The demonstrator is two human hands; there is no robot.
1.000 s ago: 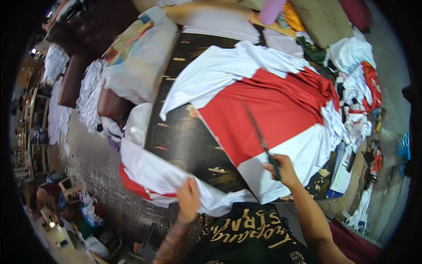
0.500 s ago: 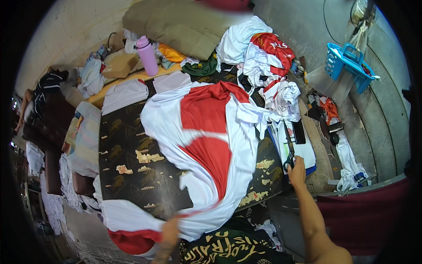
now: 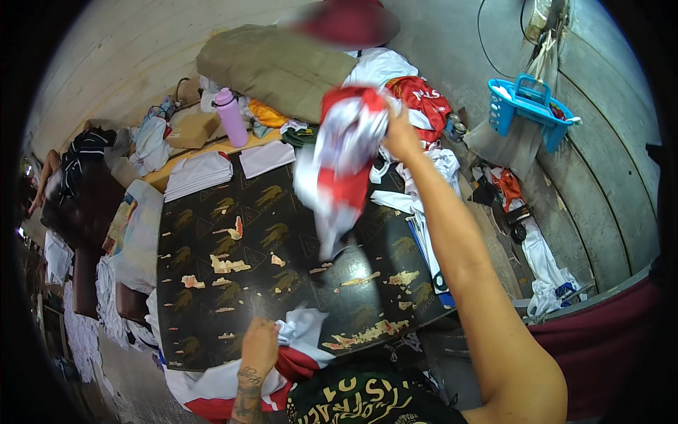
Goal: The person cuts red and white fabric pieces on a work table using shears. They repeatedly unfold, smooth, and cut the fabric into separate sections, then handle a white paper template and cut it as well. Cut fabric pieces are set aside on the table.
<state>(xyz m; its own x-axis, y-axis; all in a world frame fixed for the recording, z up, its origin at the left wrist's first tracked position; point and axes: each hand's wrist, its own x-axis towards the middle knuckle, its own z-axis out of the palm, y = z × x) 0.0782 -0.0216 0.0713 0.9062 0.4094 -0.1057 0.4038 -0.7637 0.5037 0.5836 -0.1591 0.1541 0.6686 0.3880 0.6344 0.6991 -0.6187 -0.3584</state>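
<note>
A black tabletop (image 3: 233,297), patterned with animal prints and marked by pale peeled patches, is set before a pale wall (image 3: 134,78). Above it, at the upper centre of the frame, a bunched red-and-white cloth (image 3: 346,141) is held up, blurred as if being swung; half a second ago it was spread across the table. It is gripped by the right hand (image 3: 404,138), whose fingers are curled closed on its edge. The scissors, then held in that hand, have been released; a dark loop (image 3: 439,283), probably their handle, is seen beside the papers (image 3: 421,244) at right of centre. The hand has thus been freed for moving fabric. At the lower centre, a white-and-red cloth (image 3: 300,362) is clutched by the left hand (image 3: 260,346), its fingers folded into a fist; whether the two cloths are joined cannot be told. Farther out, a folded white stack (image 3: 199,175) and a pink bottle (image 3: 232,120) are placed at upper left, and a blue basket (image 3: 530,109) is hung at upper right.
</note>
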